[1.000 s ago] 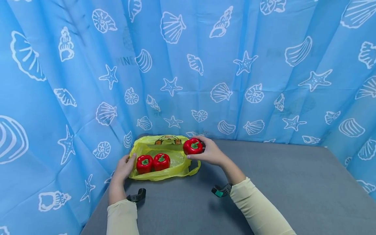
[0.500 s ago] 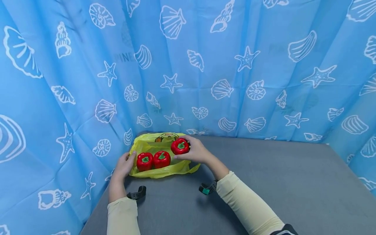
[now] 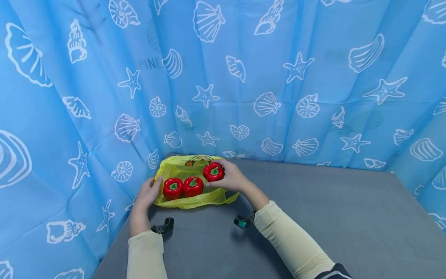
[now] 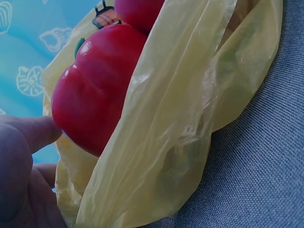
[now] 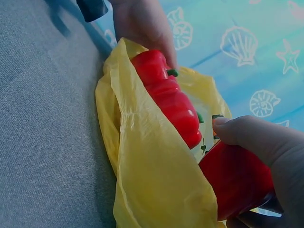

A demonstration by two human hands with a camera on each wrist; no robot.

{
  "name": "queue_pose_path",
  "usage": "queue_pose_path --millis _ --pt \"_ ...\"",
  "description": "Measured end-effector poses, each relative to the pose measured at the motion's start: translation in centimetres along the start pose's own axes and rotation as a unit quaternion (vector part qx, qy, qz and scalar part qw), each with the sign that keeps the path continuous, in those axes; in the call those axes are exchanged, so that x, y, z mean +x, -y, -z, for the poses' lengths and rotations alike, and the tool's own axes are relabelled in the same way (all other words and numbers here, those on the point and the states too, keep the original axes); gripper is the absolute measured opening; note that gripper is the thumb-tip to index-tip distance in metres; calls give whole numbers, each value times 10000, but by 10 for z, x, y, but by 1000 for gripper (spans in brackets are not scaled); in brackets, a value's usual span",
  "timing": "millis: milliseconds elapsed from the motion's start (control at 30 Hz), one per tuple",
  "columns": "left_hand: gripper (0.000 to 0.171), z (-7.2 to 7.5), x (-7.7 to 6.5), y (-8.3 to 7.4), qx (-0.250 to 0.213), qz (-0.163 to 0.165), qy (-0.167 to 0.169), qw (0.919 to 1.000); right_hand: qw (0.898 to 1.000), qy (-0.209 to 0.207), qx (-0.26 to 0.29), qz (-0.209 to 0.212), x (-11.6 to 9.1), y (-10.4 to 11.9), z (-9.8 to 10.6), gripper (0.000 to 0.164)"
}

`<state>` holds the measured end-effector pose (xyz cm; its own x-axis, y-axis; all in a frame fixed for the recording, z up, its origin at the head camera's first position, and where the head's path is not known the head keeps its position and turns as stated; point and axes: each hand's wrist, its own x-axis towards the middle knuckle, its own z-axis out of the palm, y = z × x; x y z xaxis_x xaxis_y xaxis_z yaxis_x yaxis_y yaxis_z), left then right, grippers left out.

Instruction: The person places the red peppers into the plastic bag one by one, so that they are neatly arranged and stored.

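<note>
A yellow plastic bag lies on its side with its mouth spread wide. Two red bell peppers with green stems, a left one and a right one, sit side by side inside it. My left hand holds the bag's left edge, thumb inside by the nearer pepper and fingers on the outer side. With my right hand I grip a third red bell pepper, thumb on the near side, over the right part of the bag's mouth. In the right wrist view, the bag's front wall overlaps this pepper.
A grey cloth-covered table extends to the right and front. A blue curtain with white shell prints hangs behind and to the left, close to the bag. Black wrist mounts stick out from both forearms.
My right hand has carried the third pepper leftward, from the bag's right edge to over its mouth, then nearly stopped. My left hand has kept its place on the bag.
</note>
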<state>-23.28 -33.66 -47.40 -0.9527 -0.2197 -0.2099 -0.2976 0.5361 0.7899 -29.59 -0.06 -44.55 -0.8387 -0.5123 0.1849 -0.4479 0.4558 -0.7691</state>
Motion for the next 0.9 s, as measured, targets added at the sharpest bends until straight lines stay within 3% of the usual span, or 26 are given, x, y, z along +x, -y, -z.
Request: queue_pose_path --millis 367,900 --pt "91 1 3 1 -71 188 32 9998 10000 71 0 -10 5 -2 -5 81" --pt "89 3 7 2 -30 -97 -5 9999 10000 -23 -52 -74 10 -4 -8 77"
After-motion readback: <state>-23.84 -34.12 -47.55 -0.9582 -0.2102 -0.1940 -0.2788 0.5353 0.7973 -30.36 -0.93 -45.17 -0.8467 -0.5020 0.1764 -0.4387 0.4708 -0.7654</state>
